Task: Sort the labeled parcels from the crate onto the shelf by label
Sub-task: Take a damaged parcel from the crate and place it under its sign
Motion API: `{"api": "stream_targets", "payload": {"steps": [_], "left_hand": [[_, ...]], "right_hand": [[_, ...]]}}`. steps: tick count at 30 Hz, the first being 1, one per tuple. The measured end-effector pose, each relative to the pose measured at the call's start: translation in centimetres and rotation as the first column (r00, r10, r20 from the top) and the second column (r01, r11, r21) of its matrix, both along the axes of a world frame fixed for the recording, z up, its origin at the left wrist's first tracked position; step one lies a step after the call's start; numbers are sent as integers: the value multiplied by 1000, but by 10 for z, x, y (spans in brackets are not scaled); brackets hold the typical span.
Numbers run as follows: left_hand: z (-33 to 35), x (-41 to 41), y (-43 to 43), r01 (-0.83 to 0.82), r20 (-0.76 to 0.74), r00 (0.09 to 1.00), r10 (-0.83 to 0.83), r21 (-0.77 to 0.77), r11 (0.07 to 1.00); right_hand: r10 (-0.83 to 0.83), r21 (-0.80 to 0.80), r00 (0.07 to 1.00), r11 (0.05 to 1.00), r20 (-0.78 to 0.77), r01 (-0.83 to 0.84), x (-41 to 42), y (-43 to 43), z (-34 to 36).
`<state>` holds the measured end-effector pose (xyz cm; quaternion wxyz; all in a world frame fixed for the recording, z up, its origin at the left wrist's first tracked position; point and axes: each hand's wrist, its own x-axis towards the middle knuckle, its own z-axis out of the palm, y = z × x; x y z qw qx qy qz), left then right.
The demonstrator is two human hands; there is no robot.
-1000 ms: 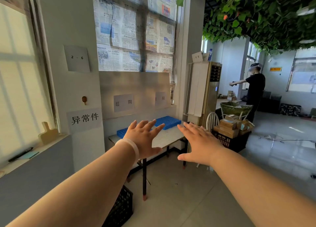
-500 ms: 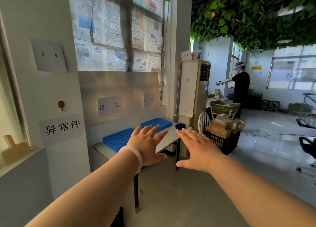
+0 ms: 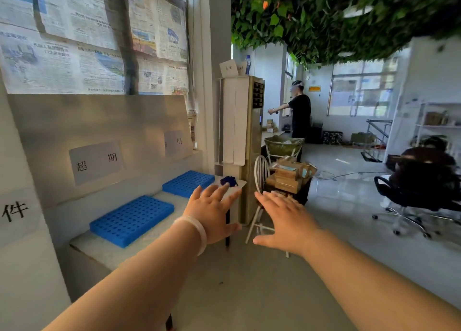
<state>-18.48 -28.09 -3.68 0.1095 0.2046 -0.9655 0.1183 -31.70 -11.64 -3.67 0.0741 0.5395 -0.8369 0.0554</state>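
- Left hand (image 3: 212, 213) & right hand (image 3: 284, 221) both spread flat, holding nothing.
- I'd say: go to crate (image 3: 306, 191), grab one parcel (image 3: 287, 180) w/ both, read label first.

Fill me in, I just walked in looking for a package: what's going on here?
A person wearing a head camera stretches both arms forward, left hand and right hand open and empty. No parcel is in hand yet. The cardboard parcels sit piled in a dark crate on the floor ahead, past a table that carries two blue perforated trays under paper wall labels. Farther back, another person in black stands with an arm out.
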Motion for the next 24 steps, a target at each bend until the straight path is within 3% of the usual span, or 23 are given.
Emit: {"api": "stream_targets", "payload": {"steps": [10, 24], "left_hand": [[-29, -121, -55, 41, 52, 998, -44, 56, 998], [-28, -377, -122, 46, 58, 997, -52, 111, 993]], "right_hand": [[-117, 0, 991, 993, 66, 117, -110, -47, -26], [-161, -18, 982, 986, 103, 163, -364, -124, -27]]}}
